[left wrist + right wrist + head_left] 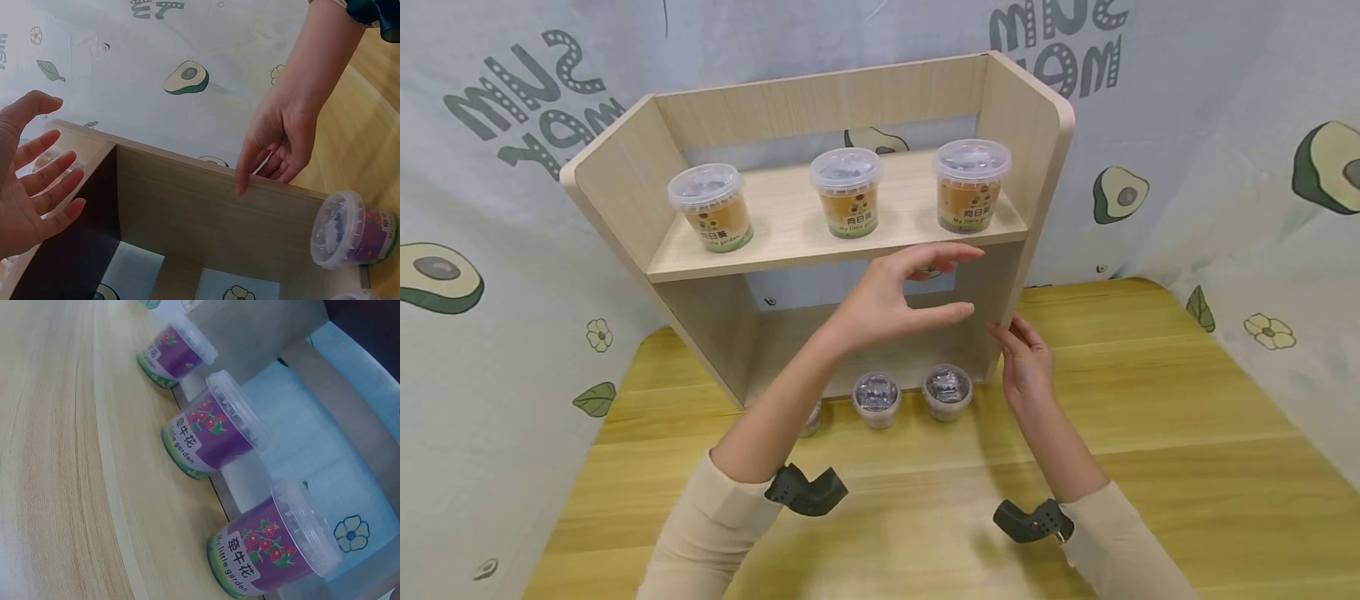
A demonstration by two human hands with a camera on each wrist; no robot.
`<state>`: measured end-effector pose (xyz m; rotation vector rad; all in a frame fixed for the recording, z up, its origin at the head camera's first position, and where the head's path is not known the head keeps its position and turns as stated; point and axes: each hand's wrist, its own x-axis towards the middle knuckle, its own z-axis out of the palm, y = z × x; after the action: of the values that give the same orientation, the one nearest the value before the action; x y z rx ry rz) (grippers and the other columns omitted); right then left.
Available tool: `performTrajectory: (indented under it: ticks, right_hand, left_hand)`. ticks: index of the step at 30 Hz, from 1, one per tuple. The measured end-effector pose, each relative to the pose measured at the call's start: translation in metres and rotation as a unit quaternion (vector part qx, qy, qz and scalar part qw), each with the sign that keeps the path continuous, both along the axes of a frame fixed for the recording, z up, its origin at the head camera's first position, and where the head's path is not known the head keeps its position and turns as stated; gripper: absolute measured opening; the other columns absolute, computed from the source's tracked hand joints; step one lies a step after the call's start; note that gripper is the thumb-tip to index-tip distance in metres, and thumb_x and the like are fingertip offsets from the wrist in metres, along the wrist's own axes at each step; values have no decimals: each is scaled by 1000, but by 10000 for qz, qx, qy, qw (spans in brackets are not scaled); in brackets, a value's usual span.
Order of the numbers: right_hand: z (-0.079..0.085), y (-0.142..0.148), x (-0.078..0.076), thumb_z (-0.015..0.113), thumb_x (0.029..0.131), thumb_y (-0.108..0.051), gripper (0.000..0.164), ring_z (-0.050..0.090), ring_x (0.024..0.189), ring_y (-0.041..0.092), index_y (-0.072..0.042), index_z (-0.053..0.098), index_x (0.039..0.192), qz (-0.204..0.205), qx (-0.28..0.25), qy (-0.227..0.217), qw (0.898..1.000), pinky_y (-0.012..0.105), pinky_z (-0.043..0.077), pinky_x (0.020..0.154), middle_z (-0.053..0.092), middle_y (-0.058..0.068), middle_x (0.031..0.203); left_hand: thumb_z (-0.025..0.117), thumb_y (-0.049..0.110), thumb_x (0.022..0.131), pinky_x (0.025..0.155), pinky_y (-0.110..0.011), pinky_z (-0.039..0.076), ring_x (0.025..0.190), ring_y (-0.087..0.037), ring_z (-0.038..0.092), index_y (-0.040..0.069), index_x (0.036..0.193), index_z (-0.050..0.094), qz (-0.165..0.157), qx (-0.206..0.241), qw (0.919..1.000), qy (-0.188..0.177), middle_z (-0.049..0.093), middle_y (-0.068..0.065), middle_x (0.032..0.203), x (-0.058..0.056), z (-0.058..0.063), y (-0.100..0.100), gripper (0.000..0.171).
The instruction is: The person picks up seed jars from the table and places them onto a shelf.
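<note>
A pale wooden two-tier shelf (820, 258) stands on the table. My left hand (910, 287) hovers in front of its upper board, thumb and fingers spread apart and holding nothing. With thumb and fingers on either side, my right hand (1028, 362) grips the front edge of the right side panel (206, 206). On the upper board are three lidded orange cups, the right one (972, 196) closest to my left hand. Three lidded purple cups are lined up at the shelf's foot, including the middle cup (212, 428); my left forearm partly hides the leftmost in the head view.
The wooden table (1150, 433) extends to both sides and toward me. A white cloth (1195, 100) with avocado prints hangs behind and beside the shelf. Black wrist mounts (808, 492) sit on both forearms.
</note>
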<state>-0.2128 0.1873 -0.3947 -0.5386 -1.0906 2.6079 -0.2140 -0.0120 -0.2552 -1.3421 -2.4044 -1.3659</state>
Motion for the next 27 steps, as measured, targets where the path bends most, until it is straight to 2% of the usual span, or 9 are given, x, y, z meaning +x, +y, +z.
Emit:
performTrajectory:
  ticks: [6,12,21,27]
  right_hand:
    - [-1,-1,1,62,80,12,26,54,99,11,-12,69,83,-8,15,73,10000,18,41,92,60,0,100]
    - [-1,-1,2,63,79,12,26,55,99,11,-13,69,84,-23,13,77,10000,19,40,96,61,0,100]
    - [-1,0,1,59,80,15,29,56,96,11,-12,70,80,-88,-27,180,9998,18,41,91,62,0,95]
    - [-2,0,1,58,79,17,32,56,95,11,-13,70,79,-115,-15,212,9997,21,39,96,65,-1,91]
  left_hand:
    - [70,26,81,91,-27,43,110,-4,52,20,126,56,101,23,9998,-192,56,8,126,-1,-14,-7,47]
    - [71,27,81,92,-28,42,111,-4,51,19,125,57,239,-23,9993,-280,57,10,124,-2,-26,-11,47]
    - [71,26,81,94,-30,41,114,-13,51,19,125,57,406,-63,9978,-521,57,8,125,-2,-41,-13,47]
    - [71,24,81,96,-39,41,114,-16,52,18,124,58,478,3,9963,-718,58,5,124,-3,-50,-15,46]
